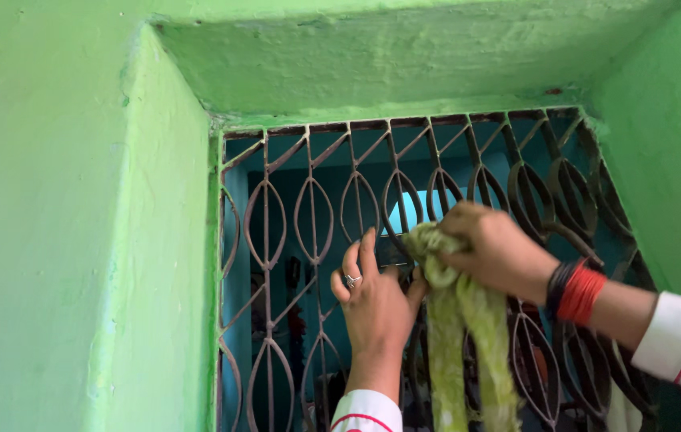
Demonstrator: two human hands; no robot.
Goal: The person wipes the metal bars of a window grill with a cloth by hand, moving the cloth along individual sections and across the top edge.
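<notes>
Left hand (376, 308): flat against the metal window grille (312, 224), fingers (367, 250) stretched up and slightly spread, nothing gripped; fingertips touching a bar just left of the cloth.
Ring (352, 280): one, silver, on a finger of the left hand.
Right hand (496, 250): fingers curled tight, gripping the top of a pale green cloth (468, 336) and pressing it onto the grille.
Cloth: one, bunched at the fist, two loose tails hanging straight down in front of the grille, just right of the left wrist.
Bangles (576, 292): a stack on the right wrist, dark ones toward the hand, red ones behind; exact count unclear.
Sleeves (680, 340): two, white with a thin red stripe at each cuff.
Grille: one, rusty brown, leaf-shaped loops in rows, set deep in a bright green wall (60, 240); blue space dimly seen beyond.
Packages, labels, signs: cannot tell, far side too dark.
</notes>
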